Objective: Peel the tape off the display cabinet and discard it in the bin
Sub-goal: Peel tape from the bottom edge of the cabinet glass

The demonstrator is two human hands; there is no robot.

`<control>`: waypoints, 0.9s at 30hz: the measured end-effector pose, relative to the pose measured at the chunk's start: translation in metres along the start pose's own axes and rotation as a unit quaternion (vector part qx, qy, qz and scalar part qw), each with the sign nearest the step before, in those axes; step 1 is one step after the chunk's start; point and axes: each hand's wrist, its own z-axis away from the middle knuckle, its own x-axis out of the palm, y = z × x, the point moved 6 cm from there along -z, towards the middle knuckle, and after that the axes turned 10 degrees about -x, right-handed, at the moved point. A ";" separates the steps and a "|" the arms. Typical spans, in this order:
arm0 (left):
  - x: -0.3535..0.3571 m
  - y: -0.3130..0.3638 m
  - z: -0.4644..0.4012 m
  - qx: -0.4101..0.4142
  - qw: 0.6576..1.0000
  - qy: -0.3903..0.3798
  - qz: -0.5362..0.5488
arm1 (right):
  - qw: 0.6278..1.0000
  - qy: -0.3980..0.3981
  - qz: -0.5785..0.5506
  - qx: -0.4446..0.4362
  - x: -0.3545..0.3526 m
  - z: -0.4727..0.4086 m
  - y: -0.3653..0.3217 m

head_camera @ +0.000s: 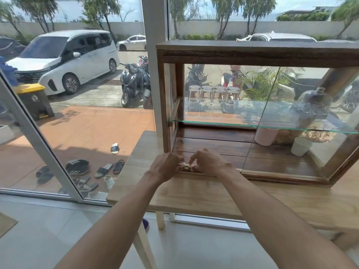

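Observation:
A dark wooden display cabinet (pixel 252 53) with glass panels stands on a light wooden table (pixel 194 195). At the left end of its bottom front rail, a short pale strip of tape (pixel 185 166) shows between my fingers. My left hand (pixel 165 167) pinches the tape's left end with curled fingers. On the other end, my right hand (pixel 209 162) has its fingertips pressed against the rail. Both hands touch the cabinet's lower edge. No bin for waste is visible indoors.
Inside the cabinet, several upturned glasses (pixel 212 95) and a glass jar (pixel 312 103) stand on a glass shelf, with two white pots (pixel 301 145) below. Beyond the window are shoes (pixel 77 166), a yellow-lidded bin (pixel 34 100), scooters and cars. The table's left edge is near my left arm.

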 end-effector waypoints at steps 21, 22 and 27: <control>0.001 -0.002 0.004 0.039 0.992 0.087 0.079 | 0.993 0.064 -0.101 -0.005 0.006 -0.002 0.008; 0.002 -0.005 0.006 0.043 0.993 0.085 0.069 | 0.993 0.063 -0.101 -0.007 0.006 -0.002 0.007; 0.000 -0.020 0.015 0.045 0.995 0.086 0.037 | 0.993 0.061 -0.099 -0.010 0.006 -0.003 0.006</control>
